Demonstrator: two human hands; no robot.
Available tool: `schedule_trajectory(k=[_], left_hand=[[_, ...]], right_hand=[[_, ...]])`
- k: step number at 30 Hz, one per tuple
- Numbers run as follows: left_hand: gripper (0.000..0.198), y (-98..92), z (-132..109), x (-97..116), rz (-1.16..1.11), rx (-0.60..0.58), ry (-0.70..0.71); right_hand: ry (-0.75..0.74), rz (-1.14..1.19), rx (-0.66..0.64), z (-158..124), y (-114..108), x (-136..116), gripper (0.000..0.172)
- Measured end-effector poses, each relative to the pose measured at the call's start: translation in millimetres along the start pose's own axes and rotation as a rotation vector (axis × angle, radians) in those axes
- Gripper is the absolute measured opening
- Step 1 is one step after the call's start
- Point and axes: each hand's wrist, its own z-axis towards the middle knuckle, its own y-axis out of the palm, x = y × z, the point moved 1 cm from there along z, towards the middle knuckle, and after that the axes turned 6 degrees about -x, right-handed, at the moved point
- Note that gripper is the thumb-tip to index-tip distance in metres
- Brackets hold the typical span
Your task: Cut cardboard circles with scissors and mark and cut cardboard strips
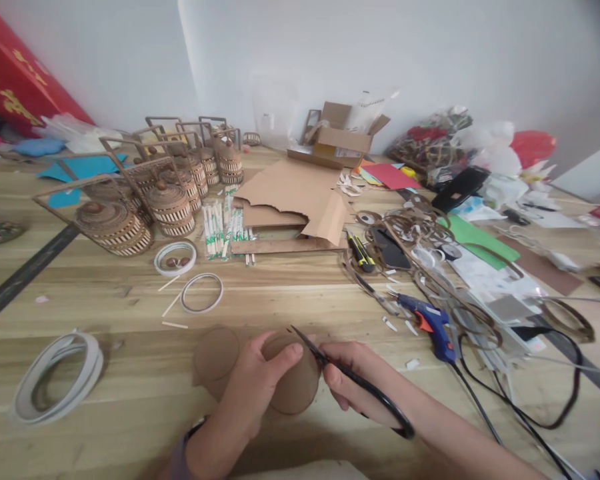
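My left hand (253, 380) grips a round brown cardboard disc (297, 387), thumb on top and fingers hidden beneath. In my right hand (355, 373) is a pair of black-handled scissors (375, 393), its blades pointing up and left at the disc's right edge. Whether the blades touch the cardboard I cannot tell. Under my left wrist lies another cardboard piece (215, 357) with a circle outlined on it.
Lidded woven baskets (167, 207) with tall handles stand at the back left. Torn cardboard (290, 193) lies mid-table. To the right are a blue glue gun (433, 323), a utility knife (360, 252) and brown strips. White rings (60, 377) lie on the left.
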Motion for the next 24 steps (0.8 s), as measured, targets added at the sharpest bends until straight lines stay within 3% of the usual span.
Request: schedule_trajectory(k=[19,24], left_hand=[[0.042,-6.7,-0.8,-6.4,0.092,0.039,-0.027],[0.052,-7.6,-1.3,-13.1,0.07,0.072,-0.058]], right_hand=[[0.056,-0.009,-0.019,-6.5,3.6,4.2,0.078],[-0.05,-0.073,0.006,-5.2,3.0,1.7,0.074]])
